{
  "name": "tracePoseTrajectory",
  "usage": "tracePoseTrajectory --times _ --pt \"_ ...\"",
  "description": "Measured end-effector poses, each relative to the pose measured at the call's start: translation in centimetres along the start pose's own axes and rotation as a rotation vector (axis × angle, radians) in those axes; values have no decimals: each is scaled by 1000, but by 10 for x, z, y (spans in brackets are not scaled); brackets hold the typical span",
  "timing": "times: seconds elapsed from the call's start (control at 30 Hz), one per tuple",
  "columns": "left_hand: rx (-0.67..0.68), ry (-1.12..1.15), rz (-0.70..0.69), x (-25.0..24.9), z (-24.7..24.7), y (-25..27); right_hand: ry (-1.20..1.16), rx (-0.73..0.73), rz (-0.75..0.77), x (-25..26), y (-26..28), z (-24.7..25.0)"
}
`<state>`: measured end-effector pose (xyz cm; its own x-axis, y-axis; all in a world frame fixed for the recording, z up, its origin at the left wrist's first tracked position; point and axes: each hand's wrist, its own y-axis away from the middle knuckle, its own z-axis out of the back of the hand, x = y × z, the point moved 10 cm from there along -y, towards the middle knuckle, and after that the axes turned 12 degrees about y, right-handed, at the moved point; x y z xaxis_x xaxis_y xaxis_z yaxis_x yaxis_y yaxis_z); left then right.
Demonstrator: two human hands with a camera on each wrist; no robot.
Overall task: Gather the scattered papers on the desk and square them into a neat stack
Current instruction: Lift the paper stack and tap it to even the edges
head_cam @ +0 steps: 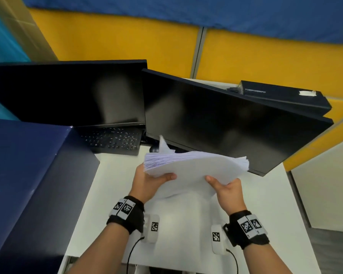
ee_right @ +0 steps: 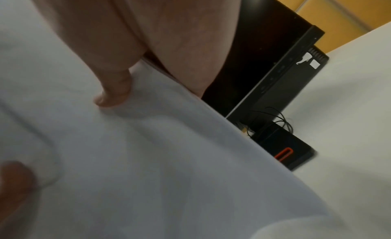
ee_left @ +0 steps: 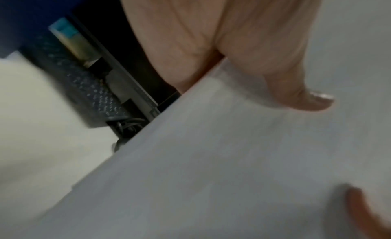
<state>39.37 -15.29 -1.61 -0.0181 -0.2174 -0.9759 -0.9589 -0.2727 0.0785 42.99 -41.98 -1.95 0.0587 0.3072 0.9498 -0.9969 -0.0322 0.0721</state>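
Observation:
A thick stack of white papers [head_cam: 194, 169] is lifted above the white desk [head_cam: 182, 224], bowed upward, its edges fanned and uneven. One sheet sticks up at the far left corner. My left hand [head_cam: 149, 179] grips the stack's left side, thumb on top. My right hand [head_cam: 224, 186] grips the right side, thumb on top. In the left wrist view the left thumb [ee_left: 296, 85] presses on the papers [ee_left: 211, 167]. In the right wrist view the right thumb [ee_right: 114, 85] lies on the papers [ee_right: 148, 159]. The fingers beneath the stack are hidden.
Two dark monitors [head_cam: 71, 93] [head_cam: 232, 119] stand at the back of the desk, with a black keyboard [head_cam: 111, 139] under the left one. A dark blue box [head_cam: 28, 184] sits at the left. A black device [head_cam: 285, 93] lies behind the right monitor.

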Motion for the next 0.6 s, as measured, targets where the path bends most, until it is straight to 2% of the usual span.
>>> tracePoseTrajectory --times 0.07,0.27,0.37,0.6 --pt "-19 2 11 19 7 -2 10 21 -32 -15 0 -2" --pt "9 -119 192 82 6 -1 14 40 -181 -56 -1 -10" --pt "22 -199 202 92 12 -4 43 41 -208 -63 -8 -10" --pt "-39 -189 193 92 22 -13 194 65 -228 -78 -24 -7"
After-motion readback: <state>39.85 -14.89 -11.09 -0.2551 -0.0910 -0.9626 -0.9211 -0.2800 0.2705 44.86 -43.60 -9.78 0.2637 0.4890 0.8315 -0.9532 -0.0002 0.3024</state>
